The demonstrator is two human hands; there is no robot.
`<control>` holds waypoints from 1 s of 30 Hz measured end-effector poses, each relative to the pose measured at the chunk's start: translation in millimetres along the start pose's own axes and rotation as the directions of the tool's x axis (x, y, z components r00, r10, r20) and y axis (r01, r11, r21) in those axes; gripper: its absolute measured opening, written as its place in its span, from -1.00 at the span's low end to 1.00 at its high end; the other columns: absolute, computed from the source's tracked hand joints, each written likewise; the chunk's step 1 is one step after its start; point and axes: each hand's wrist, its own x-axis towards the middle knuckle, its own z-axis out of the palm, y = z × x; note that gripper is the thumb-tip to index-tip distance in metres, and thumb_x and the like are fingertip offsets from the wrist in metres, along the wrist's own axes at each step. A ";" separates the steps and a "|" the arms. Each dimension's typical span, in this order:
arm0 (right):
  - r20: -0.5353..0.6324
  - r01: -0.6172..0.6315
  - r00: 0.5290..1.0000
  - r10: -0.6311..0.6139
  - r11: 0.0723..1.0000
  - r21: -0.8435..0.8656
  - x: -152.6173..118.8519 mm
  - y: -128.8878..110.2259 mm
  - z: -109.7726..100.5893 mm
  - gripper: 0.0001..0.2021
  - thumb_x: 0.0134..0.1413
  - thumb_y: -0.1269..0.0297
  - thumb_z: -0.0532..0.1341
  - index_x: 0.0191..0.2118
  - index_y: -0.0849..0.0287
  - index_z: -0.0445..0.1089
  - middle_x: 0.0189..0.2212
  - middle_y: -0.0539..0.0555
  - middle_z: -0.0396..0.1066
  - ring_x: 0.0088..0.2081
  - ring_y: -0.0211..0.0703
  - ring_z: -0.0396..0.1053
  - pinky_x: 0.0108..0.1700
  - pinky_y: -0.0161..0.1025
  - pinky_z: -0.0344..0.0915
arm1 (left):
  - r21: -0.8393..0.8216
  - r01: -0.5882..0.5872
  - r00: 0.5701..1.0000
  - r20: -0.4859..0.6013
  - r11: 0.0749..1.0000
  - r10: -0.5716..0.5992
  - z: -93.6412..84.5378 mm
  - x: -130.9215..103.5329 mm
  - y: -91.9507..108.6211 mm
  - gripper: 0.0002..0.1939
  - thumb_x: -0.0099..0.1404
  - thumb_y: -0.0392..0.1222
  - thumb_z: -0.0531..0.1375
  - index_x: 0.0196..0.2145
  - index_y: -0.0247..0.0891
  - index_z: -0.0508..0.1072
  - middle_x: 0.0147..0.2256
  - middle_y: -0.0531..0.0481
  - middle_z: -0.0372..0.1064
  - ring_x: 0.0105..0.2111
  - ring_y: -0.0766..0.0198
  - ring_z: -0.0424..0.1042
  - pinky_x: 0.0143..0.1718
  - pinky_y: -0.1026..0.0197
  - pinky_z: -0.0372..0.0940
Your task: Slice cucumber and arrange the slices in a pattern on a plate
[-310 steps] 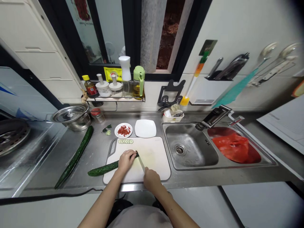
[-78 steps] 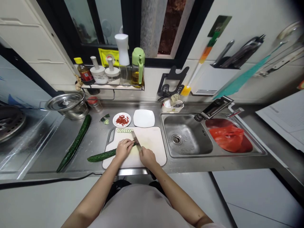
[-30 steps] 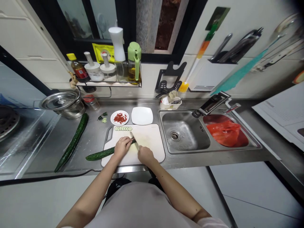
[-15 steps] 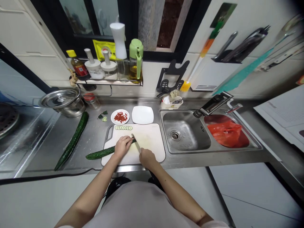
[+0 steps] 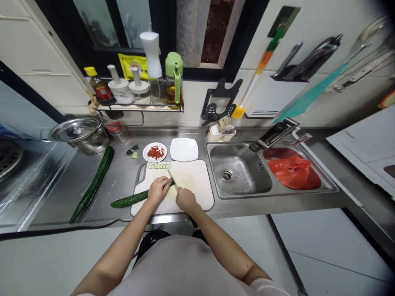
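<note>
My left hand [image 5: 158,190] is closed over a dark green cucumber [image 5: 129,200] that lies slantwise across the white cutting board [image 5: 197,176], its far end jutting past the board's left edge. In my right hand [image 5: 186,200] is a knife [image 5: 172,179]; its blade stands at the cucumber's right end, close beside my left fingertips. Whether the edge is in the flesh I cannot tell. A row of several cucumber slices [image 5: 159,166] lies along the board's upper left. Behind the board are a white plate [image 5: 145,153] of chopped red pieces and a bare square plate [image 5: 184,149].
Left of the board lies a second cucumber [image 5: 93,184], with a lidded steel pot [image 5: 89,137] behind it. Green trimmings [image 5: 134,155] rest by the round plate. On the right, a sink [image 5: 243,187] adjoins a basin with a red bag [image 5: 290,172]. Bottles stand on a wall shelf [image 5: 138,107].
My right hand and the knife have shifted left, nearer to my left hand. The left hand keeps its grip on the cucumber. The whole view has moved slightly.
</note>
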 end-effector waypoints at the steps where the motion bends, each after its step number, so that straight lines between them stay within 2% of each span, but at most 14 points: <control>1: -0.004 0.001 1.000 -0.001 1.000 0.002 1.3 -0.9 0.0 -0.70 0.15 0.43 0.00 -0.03 0.27 0.33 -0.17 0.27 0.47 -0.06 0.00 0.42 -0.11 -0.17 0.31 | 0.001 0.001 1.000 0.003 1.000 -0.001 0.0 -0.1 0.0 -0.76 0.35 -0.14 0.08 -0.17 -0.09 0.54 -0.20 -0.01 0.46 -0.17 0.20 0.38 -0.14 0.16 0.28; 10: -0.021 0.006 1.000 -0.006 1.000 0.012 5.8 -2.8 2.8 -0.67 0.15 0.45 -0.02 0.00 0.27 0.31 -0.16 0.28 0.48 -0.04 0.02 0.42 -0.10 -0.16 0.30 | 0.001 0.019 1.000 0.016 1.000 -0.019 0.9 -0.8 -1.2 -0.75 0.36 -0.11 0.06 -0.17 -0.09 0.54 -0.19 -0.01 0.46 -0.16 0.19 0.38 -0.13 0.15 0.28; 23: -0.004 -0.009 1.000 0.009 0.999 -0.052 -18.5 13.8 21.4 -0.71 0.17 0.46 -0.05 -0.05 0.28 0.30 -0.22 0.28 0.48 -0.12 0.03 0.45 -0.16 -0.15 0.31 | -0.025 0.044 0.999 0.024 0.999 -0.043 -1.1 0.5 2.1 -0.75 0.35 -0.12 0.06 -0.18 -0.10 0.54 -0.18 -0.02 0.47 -0.16 0.19 0.39 -0.11 0.14 0.29; 30: -0.031 -0.016 0.999 0.016 0.999 -0.029 -6.8 9.5 22.0 -0.73 0.18 0.44 -0.03 -0.06 0.27 0.31 -0.23 0.27 0.47 -0.12 0.02 0.45 -0.16 -0.15 0.31 | -0.015 0.046 0.999 0.010 0.999 -0.046 0.8 -0.2 1.1 -0.75 0.35 -0.12 0.07 -0.17 -0.11 0.54 -0.18 -0.02 0.48 -0.16 0.18 0.39 -0.11 0.13 0.30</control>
